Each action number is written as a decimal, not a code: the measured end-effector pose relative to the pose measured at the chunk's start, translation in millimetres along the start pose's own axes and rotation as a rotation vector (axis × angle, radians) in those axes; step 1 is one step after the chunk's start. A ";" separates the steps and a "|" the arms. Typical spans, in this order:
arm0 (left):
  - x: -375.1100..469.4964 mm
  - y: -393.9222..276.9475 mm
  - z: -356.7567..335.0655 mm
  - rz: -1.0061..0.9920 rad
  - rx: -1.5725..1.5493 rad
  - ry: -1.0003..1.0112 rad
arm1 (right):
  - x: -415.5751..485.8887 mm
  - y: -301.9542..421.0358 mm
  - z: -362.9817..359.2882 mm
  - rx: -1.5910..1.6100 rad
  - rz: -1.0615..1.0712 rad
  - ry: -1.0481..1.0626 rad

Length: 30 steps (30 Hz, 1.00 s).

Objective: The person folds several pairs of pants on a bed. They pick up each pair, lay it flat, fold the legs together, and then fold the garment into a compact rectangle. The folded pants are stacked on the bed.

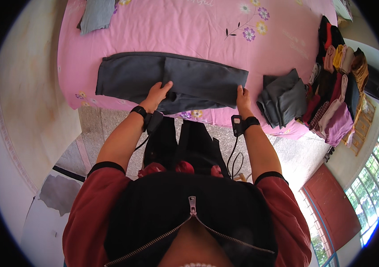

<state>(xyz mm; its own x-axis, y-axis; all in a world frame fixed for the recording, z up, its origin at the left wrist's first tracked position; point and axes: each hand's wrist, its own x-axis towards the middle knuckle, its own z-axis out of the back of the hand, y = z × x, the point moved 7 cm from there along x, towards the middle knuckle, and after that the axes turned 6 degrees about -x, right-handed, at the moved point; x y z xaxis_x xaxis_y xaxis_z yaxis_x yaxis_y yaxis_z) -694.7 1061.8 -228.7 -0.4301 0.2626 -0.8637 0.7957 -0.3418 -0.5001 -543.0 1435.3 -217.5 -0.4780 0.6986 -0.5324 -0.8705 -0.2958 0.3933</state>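
Dark grey trousers (132, 73), laid lengthwise with the legs together, lie across the near part of a bed with a pink floral sheet (189, 36). My left hand (157, 94) is at the middle of their near edge, thumb on top and fingers hidden by the cloth, pinching a fold. At the right end my right hand (243, 98) grips the corner of the cloth between thumb and fingers. Both wrists carry black straps with small devices. Just right of the trousers rests a loosely folded dark grey garment (283, 96).
Stacks of folded clothes in many colours (333, 86) line the bed's right side. A light grey cloth (97, 15) lies at the far left of the bed. A cable (234, 153) hangs from the right wrist device. The bed's near edge runs in front of my legs.
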 end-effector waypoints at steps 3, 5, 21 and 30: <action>-10.7 -18.5 -19.8 -0.170 0.209 0.007 | 12.6 6.4 4.6 -0.017 0.041 0.016; -19.0 -30.5 -27.6 -0.312 0.271 -0.012 | 22.2 5.7 1.5 -0.023 0.028 0.112; 0.0 -23.0 -4.2 -0.534 0.101 -0.477 | 39.9 -11.1 -5.7 0.055 0.077 0.193; -34.3 -63.4 -49.6 -0.241 -0.026 -0.149 | 38.6 -20.7 -11.8 0.083 0.058 0.252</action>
<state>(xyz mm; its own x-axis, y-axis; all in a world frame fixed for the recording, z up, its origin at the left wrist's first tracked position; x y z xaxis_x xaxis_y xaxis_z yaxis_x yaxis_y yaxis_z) -709.2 1119.3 -164.3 -0.6646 0.1972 -0.7207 0.6727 -0.2621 -0.6920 -544.8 1460.7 -255.0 -0.5498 0.4949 -0.6729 -0.8333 -0.2690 0.4830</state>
